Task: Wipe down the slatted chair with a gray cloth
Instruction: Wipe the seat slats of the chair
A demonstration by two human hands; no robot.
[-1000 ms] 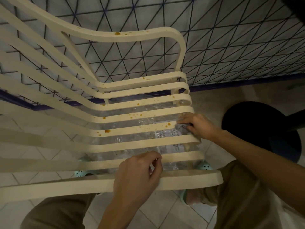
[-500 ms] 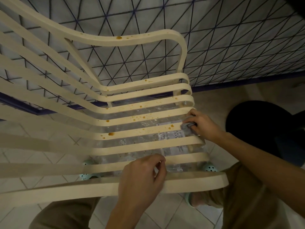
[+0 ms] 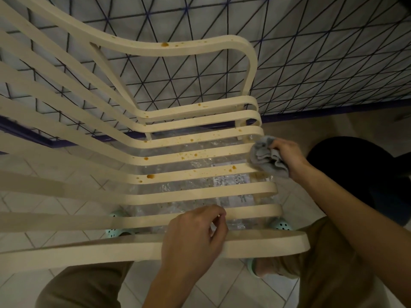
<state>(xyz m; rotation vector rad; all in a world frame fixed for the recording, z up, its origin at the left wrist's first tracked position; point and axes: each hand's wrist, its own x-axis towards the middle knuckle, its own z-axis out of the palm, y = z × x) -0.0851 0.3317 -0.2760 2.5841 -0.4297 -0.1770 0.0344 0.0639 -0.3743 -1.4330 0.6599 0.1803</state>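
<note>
A cream slatted chair point(image 3: 200, 193) fills the view, its seat slats and armrest speckled with orange-brown spots. My right hand point(image 3: 287, 155) grips a bunched gray cloth point(image 3: 265, 157) at the right ends of the middle seat slats, the cloth lying against the slat. My left hand point(image 3: 195, 236) rests over the chair's wide front slat with its fingers curled above the slat behind; nothing shows in it.
A crumpled clear plastic sheet point(image 3: 224, 181) with printed text lies under the seat. Mint-green perforated shoes point(image 3: 281, 225) show beneath the front slat. A wall with a dark triangular grid point(image 3: 311, 63) stands behind, and a black round object point(image 3: 360, 172) sits on the tiled floor to the right.
My right hand has lifted from between the slats and shifted right, and the gray cloth now shows bunched in it. My left hand stays on the front slat.
</note>
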